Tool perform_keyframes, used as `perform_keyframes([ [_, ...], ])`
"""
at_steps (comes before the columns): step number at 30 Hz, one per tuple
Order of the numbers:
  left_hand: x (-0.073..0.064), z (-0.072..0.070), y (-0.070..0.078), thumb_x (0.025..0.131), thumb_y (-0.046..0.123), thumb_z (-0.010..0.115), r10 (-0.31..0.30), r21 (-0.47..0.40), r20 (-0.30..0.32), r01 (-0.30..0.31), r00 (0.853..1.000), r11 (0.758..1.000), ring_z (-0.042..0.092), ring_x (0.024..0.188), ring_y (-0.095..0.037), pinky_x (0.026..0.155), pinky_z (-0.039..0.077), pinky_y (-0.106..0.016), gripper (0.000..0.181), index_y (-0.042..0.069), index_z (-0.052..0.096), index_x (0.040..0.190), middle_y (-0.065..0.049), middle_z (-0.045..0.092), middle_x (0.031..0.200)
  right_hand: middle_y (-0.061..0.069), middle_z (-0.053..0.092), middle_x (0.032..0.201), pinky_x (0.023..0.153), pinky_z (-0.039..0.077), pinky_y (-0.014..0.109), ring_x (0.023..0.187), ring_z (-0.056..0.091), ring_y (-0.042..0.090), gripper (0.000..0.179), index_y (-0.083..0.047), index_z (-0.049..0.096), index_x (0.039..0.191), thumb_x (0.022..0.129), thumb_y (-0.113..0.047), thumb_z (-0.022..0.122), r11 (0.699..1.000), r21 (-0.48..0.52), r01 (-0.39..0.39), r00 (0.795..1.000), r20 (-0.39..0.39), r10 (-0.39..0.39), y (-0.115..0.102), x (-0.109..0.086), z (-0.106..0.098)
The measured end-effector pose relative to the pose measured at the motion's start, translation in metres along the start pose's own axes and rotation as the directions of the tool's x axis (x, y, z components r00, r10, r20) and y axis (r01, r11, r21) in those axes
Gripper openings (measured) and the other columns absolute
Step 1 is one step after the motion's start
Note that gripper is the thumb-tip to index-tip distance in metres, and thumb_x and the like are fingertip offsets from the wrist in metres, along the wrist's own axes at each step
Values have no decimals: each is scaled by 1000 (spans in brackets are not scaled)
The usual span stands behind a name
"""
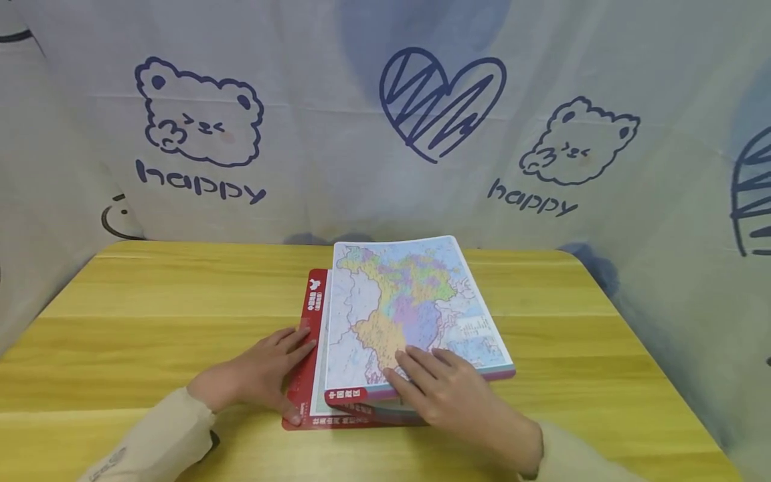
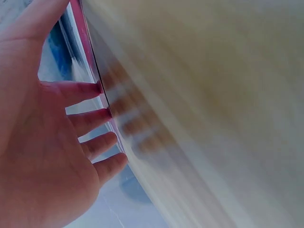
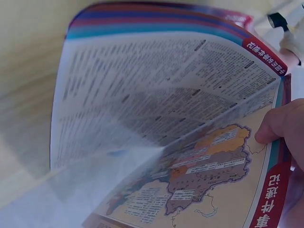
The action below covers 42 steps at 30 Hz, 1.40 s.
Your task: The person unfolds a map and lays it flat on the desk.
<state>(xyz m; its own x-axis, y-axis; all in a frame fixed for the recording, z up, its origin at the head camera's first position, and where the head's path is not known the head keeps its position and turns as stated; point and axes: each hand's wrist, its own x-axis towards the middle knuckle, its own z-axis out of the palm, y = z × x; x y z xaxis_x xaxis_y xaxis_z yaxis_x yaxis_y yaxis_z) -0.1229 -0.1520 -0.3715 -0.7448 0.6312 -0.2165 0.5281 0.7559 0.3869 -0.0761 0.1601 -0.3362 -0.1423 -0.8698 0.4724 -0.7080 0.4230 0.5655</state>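
Note:
A stack of printed maps lies on the table in front of me. On top is a colourful China map (image 1: 409, 294) with a blue and red lower border, its near edge raised. Beneath it a red-bordered map sheet (image 1: 304, 381) sticks out to the left. My left hand (image 1: 259, 371) rests on that red border, fingers spread, thumb near the lower left corner. With my right hand (image 1: 448, 395) I hold the near edge of the top map, fingers on its face. In the right wrist view the thumb (image 3: 280, 126) presses a beige map page (image 3: 223, 185), and a text page (image 3: 142, 85) stands apart from it.
The maps lie on a yellow wood-grain table (image 1: 181, 288). Behind it hangs a pale cloth (image 1: 325, 134) printed with bears, hearts and writing. The table's far edge (image 1: 241, 242) runs along the cloth.

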Motion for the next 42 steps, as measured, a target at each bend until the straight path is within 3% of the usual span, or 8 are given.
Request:
perform_keyframes([
  [3,-2,-1,-1,63,62,81,2,-1,1,-2,1000,1000,20,136,-47,107,28,-61,116,-5,35,146,-25,23,153,9,72,102,66,57,31,90,69,21,45,-11,73,107,106,-6,28,1000,-5,-5,999,-53,5,5,0,-3],
  [11,-4,-2,-3,63,63,80,-1,10,1,1,1000,1000,20,136,-47,107,27,-61,116,-4,35,146,-25,24,153,10,72,103,67,57,34,91,69,23,43,-8,72,106,106,-4,30,1000,10,-19,995,-96,20,16,1,-10],
  [21,-9,-3,-11,62,66,79,-6,8,-7,7,1000,1000,19,137,-48,106,27,-62,118,-3,35,147,-24,23,154,10,71,105,72,56,34,94,68,23,43,-8,73,105,106,-7,30,996,27,-84,995,-52,85,22,1,-21],
  [29,-15,-3,-22,61,70,77,19,28,-45,-18,999,999,24,134,-51,104,28,-64,118,-2,38,145,-24,28,152,11,71,104,72,57,37,93,68,25,42,-6,72,107,107,-9,31,993,15,-118,991,-56,118,27,-4,-28],
  [42,-23,-2,-32,60,70,77,-10,28,-57,11,998,1000,26,132,-52,101,31,-66,117,-2,40,144,-23,30,152,14,71,104,72,56,39,93,68,27,38,-4,72,107,106,-9,35,984,14,-178,981,-69,179,35,-7,-41],
])
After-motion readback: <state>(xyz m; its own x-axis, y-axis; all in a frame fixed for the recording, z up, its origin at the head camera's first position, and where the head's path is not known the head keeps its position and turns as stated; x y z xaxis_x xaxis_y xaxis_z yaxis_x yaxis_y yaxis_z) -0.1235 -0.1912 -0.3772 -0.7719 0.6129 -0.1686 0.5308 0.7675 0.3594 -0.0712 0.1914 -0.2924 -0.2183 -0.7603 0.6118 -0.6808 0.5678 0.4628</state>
